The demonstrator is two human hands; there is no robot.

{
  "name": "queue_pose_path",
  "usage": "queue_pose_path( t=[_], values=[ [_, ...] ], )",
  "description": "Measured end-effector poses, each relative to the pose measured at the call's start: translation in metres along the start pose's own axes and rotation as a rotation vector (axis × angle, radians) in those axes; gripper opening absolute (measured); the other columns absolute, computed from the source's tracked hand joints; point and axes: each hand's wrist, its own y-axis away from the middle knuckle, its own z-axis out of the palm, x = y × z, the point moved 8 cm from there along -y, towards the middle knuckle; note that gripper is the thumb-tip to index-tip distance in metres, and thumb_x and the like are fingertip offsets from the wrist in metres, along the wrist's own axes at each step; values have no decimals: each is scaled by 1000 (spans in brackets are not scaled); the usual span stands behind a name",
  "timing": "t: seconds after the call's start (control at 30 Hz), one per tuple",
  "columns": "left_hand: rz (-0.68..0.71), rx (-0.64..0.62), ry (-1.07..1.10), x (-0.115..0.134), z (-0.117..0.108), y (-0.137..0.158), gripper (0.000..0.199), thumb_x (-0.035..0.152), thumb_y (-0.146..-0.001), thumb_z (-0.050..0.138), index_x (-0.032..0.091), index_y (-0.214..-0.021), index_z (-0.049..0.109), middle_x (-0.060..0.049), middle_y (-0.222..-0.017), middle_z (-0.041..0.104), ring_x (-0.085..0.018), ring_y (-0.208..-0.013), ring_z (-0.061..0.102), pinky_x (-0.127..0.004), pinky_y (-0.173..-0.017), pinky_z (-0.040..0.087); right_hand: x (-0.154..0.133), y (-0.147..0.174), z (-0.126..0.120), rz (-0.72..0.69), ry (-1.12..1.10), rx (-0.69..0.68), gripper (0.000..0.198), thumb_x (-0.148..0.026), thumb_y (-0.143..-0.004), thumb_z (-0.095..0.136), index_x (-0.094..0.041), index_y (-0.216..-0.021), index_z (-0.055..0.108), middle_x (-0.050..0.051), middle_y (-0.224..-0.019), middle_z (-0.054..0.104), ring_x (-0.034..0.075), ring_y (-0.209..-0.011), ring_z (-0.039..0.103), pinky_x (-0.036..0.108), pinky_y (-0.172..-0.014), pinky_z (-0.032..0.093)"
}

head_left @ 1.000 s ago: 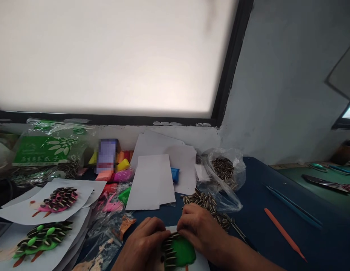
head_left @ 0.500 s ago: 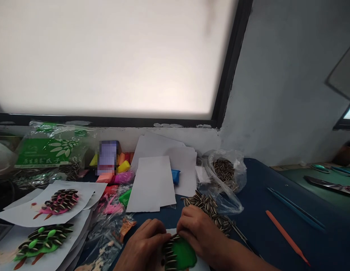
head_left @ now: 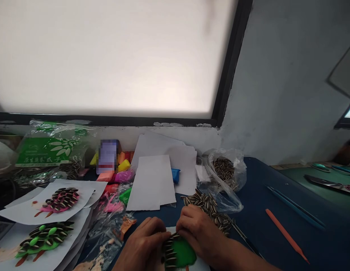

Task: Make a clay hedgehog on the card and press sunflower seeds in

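Note:
A green clay shape (head_left: 186, 253) lies on a white card (head_left: 201, 265) at the bottom middle, with a row of striped sunflower seeds (head_left: 170, 254) stuck along its left side. My left hand (head_left: 146, 241) rests at the card's upper left, its fingers bent and their tips by the top of the seed row. My right hand (head_left: 199, 231) is closed in a pinch at the clay's upper edge, close to the left fingertips. Whatever sits between the right fingertips is hidden. Just behind that hand lies a pile of loose sunflower seeds (head_left: 205, 205).
To the left are stacked cards bearing a pink seeded figure (head_left: 61, 199) and a green seeded figure (head_left: 45, 241). Colourful clay packs (head_left: 125, 175) and blank white cards (head_left: 149, 184) stand behind. A seed bag (head_left: 224, 169), blue tweezers (head_left: 296, 209) and an orange tool (head_left: 286, 235) lie right.
Both hands stay almost where they were, over the top of the green clay. The view has shifted very slightly; nothing else has visibly moved.

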Motion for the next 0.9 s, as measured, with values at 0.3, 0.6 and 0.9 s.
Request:
queue_pose_path(
  t=[0.3,0.6,0.9],
  values=[
    [-16,4,38,-1,1,1,29,17,-98,41,22,-100,70,-6,-88,64,-18,-77,60,-26,-65,48,-2,0,-3,12,-41,9,18,0,-87,57,-14,-79,65,4,-84,61,17,-82,55,28,-74,43],
    [-32,2,33,-1,0,1,25,15,-96,44,22,-96,69,-4,-87,63,-17,-76,61,-25,-65,46,3,2,-6,37,-65,4,15,-1,-86,60,-13,-88,69,6,-88,62,19,-87,56,30,-74,45],
    [-44,-34,37,-3,3,1,29,15,-96,43,24,-101,70,-4,-89,63,-18,-80,61,-25,-67,46,5,-4,-1,91,-124,-53,14,-2,-84,67,-14,-83,74,5,-87,61,17,-87,57,29,-76,45]
  ],
)
